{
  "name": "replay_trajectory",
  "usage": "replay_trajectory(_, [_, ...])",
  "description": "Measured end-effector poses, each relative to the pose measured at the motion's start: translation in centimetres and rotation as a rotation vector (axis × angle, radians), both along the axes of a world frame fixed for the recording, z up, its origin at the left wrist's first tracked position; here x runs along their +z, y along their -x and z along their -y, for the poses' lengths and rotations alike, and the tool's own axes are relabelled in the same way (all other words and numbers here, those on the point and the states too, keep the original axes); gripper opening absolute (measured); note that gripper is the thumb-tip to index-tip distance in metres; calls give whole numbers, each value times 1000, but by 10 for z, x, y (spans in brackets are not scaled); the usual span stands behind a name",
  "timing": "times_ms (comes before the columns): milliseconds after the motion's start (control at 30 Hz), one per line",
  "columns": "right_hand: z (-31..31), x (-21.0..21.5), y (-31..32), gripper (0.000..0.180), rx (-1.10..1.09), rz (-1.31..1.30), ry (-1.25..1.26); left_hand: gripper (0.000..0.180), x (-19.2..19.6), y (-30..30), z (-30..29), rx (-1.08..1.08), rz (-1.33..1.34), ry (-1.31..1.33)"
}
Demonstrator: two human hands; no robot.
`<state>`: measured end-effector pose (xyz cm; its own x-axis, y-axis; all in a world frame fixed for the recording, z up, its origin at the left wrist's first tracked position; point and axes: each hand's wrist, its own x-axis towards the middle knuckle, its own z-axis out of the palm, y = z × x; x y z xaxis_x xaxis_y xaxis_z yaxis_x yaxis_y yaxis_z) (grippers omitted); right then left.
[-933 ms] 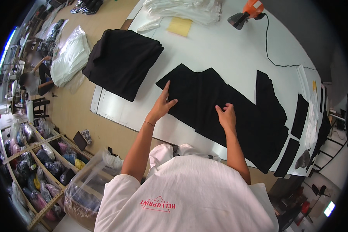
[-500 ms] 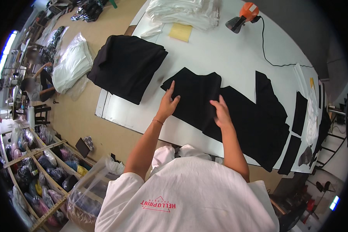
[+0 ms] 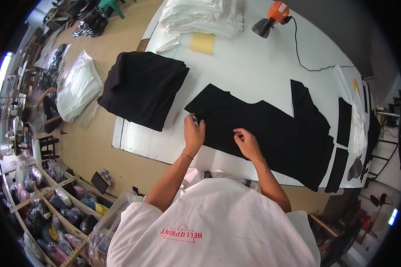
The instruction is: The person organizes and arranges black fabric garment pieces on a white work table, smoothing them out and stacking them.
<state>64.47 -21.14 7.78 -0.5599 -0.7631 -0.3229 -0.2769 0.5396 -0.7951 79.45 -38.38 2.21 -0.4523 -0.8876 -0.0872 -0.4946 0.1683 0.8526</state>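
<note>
Presently, a black cloth (image 3: 280, 138) is being supported, lying flat, by the near side of the white bench (image 3: 249, 62). Its matte surface is being bounded above by an uneven outline: a pointed left corner, a curved dip, then a tall, narrow flap toward the right. Its left edge is being met by the left hand (image 3: 194, 135), whose fingers are being held loosely curled, slightly parted from the thumb. Over the cloth's lower middle, the fingers of the right hand (image 3: 248, 144) are being held bent, thumb and forefinger close together; whether fabric is being pinched by either hand cannot be told.

Leftward, a folded black stack (image 3: 142, 89) is being separated from the cloth by a narrow stretch of white surface. Rightward, the stepped edge is being closely neighboured by two black strips (image 3: 344, 120). Beyond the cloth, a broad white expanse is being bordered by an orange tool (image 3: 278, 12), a yellow square (image 3: 201, 43) and a white bundle (image 3: 196, 18). Frontward, the bench's near edge is being reached by the cloth's lower right corner.
</note>
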Motion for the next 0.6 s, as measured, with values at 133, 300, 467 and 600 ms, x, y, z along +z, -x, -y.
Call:
replay_trajectory(133, [-46, -9, -24, 41, 28, -156, -119, 45, 20, 20, 12, -118, 224, 382])
replay_trajectory(300, [-72, -16, -52, 40, 54, -527, -44, 38, 5, 20, 24, -49, 175, 392])
replay_trajectory(467, [-86, -37, -44, 20, 90, -712, -3, 39, 13, -24, -36, -198, 204, 281])
replay_trajectory(600, [-87, -40, -38, 12, 30, -717, 141, 52, 47, -29, -80, -549, 193, 478])
